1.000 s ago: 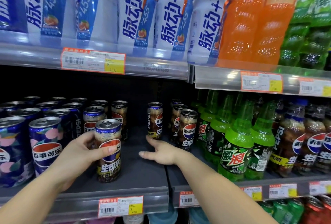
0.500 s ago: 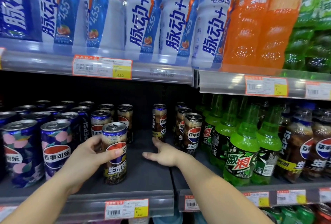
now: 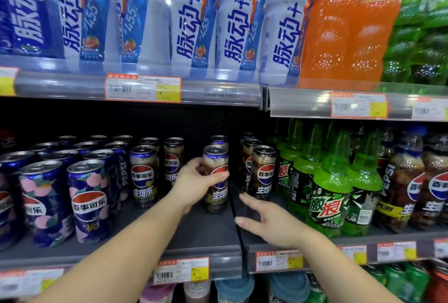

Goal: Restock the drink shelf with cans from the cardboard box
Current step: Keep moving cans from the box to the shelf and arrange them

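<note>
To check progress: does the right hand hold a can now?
No, the right hand is open above the shelf; only the left hand grips a can.

On your shelf, the can stands between can rows at left and bottles at right.

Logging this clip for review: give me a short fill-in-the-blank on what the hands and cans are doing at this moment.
1. The ____ hand holds the brown can.
2. The right hand holds ____, its fingers straight over the shelf.
3. The held can stands directly in front of another ____.
4. Right of the brown cans stand ____ bottles.

Missing words: left; nothing; can; green
</note>
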`<state>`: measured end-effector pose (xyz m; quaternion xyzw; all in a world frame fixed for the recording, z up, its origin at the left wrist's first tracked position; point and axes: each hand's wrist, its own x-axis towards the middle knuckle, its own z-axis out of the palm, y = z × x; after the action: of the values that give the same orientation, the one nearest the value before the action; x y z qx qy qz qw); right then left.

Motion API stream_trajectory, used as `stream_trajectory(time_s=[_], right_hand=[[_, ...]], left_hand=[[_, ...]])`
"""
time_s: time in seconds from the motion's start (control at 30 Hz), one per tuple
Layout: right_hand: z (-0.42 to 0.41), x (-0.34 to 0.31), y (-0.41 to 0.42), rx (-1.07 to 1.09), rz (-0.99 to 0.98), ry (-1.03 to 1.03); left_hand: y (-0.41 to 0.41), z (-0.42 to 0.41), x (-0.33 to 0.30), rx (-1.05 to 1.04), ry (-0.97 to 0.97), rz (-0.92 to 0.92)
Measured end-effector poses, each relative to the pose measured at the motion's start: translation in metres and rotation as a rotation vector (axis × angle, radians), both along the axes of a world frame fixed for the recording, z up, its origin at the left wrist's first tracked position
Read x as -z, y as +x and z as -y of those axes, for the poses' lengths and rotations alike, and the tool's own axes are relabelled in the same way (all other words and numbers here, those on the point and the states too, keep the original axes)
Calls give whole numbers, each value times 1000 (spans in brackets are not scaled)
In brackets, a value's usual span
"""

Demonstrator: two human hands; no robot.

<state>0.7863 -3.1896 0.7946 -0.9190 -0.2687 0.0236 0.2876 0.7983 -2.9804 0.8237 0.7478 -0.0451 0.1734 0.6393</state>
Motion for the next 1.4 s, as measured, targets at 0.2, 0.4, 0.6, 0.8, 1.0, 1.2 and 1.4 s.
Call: stream_trajectory(time_s=[0.2, 0.4, 0.6, 0.8, 1.0, 1.2, 1.4], right_hand=[[7, 8, -4, 45, -20, 72], [5, 13, -8, 50, -34, 80], [5, 10, -12, 34, 3, 35], [2, 6, -16, -17, 35, 44], [6, 11, -12, -7, 22, 59], [7, 9, -12, 8, -8, 49], [6, 16, -9, 9, -16, 28]], left_hand=[[26, 14, 10, 7, -81, -50], [37, -4, 24, 116, 64, -159], [32, -22, 42, 142, 99, -284], [35, -18, 42, 109, 119, -241], [40, -20, 40, 120, 166, -235], [54, -21, 40, 135, 154, -276], [62, -17, 40, 118, 162, -265]])
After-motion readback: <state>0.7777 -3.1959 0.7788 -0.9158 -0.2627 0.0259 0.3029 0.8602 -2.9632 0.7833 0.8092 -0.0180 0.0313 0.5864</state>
